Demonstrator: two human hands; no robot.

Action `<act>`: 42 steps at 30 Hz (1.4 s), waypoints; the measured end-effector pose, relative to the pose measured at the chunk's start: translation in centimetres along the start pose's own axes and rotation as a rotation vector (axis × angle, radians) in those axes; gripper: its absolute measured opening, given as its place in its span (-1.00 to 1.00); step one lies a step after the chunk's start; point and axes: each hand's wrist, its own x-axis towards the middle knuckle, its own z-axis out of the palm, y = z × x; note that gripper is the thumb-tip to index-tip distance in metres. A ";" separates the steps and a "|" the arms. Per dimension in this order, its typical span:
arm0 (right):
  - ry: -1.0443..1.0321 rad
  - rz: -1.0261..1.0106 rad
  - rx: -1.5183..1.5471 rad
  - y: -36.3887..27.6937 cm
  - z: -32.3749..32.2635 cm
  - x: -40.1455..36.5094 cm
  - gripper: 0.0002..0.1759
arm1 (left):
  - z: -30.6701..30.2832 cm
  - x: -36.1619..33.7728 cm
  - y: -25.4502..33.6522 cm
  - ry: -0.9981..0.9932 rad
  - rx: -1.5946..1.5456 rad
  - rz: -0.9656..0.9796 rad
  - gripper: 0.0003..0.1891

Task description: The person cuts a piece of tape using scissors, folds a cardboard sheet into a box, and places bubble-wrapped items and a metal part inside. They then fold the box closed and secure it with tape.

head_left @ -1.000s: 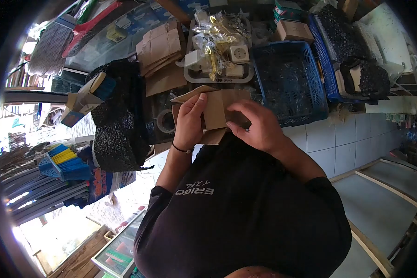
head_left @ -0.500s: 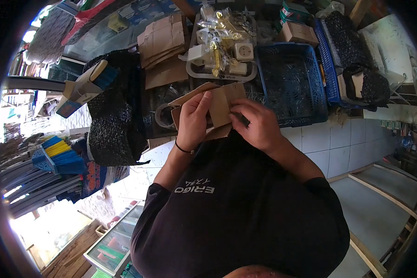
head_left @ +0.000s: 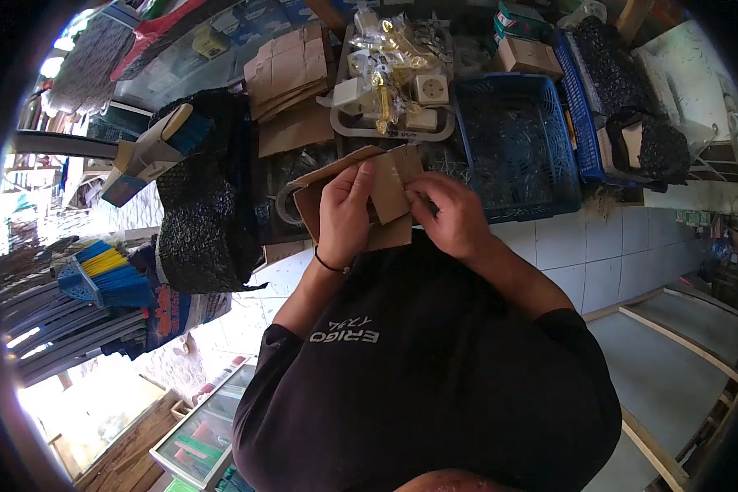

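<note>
A piece of brown cardboard [head_left: 390, 195] with folded flaps is held up in front of my chest. My left hand [head_left: 344, 209] is closed on its left side, the thumb lying flat over the top face. At the right edge, my right hand [head_left: 453, 215] pinches the cardboard between thumb and fingers. Just left of the cardboard shows part of a roll of clear tape [head_left: 285, 203]. Beyond it stands a white tray [head_left: 394, 133] with wall sockets [head_left: 430, 88] and small plastic packets [head_left: 383, 78]. The underside of the cardboard is hidden.
A blue plastic basket [head_left: 572, 176] stands to the right, with a second blue basket [head_left: 578, 107] beside it. Flattened cardboard sheets [head_left: 289, 70] are stacked at the back left. Black bubble wrap [head_left: 201, 238] hangs at the left near a blue and yellow brush [head_left: 102, 275].
The cardboard has turned slightly and its lower flap now shows more fully below my left hand. My right hand has shifted a little left along the edge. More of the tape roll shows.
</note>
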 end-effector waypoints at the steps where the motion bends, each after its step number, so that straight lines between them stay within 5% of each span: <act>1: -0.003 0.009 0.021 0.0 0.0 0.0 -0.88 | 0.2 -0.1 0.0 -0.001 -0.039 -0.004 -0.67; 37: 0.020 0.089 0.099 1.3 2.1 -1.5 -0.84 | 0.2 -0.6 -0.9 0.065 0.107 0.066 -0.65; 42: 0.009 0.253 0.341 2.7 2.5 -1.8 -0.81 | 0.2 -0.4 -1.2 0.076 0.159 0.041 -0.66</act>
